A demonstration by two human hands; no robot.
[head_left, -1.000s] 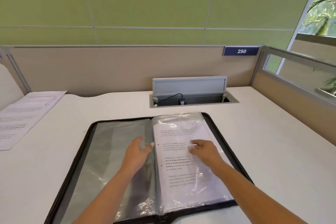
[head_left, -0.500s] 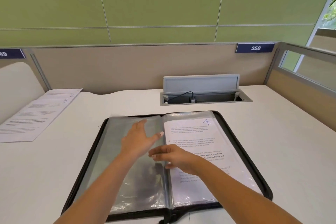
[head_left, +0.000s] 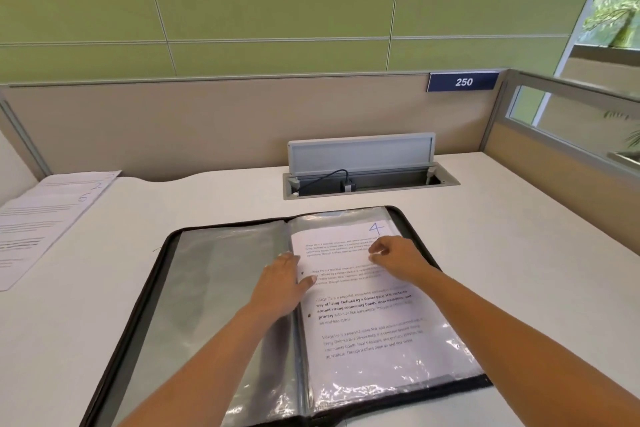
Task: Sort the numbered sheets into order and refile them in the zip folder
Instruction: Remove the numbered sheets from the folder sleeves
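Observation:
A black zip folder (head_left: pixel 138 291) lies open on the white desk, with clear plastic sleeves on both sides. The left sleeve (head_left: pixel 214 281) holds no paper. The right sleeve holds a printed sheet marked 4 (head_left: pixel 367 322) in blue ink. My left hand (head_left: pixel 282 282) lies flat with straight fingers over the spine, pressing on the sleeves. My right hand (head_left: pixel 394 258) is over the upper part of sheet 4, fingers curled and pinching at the sleeve or sheet. A stack of loose numbered sheets (head_left: pixel 45 218) lies at the far left, with a 2 and a 6 showing.
A cable box with a raised grey lid (head_left: pixel 360 156) and a black plug sits in the desk behind the folder. Beige partitions (head_left: pixel 207 125) close the back and right sides. A blue plate reads 250 (head_left: pixel 463 81).
My right hand went from the spine up and right to the top of sheet 4. My left hand shifted right from the empty left sleeve onto the spine.

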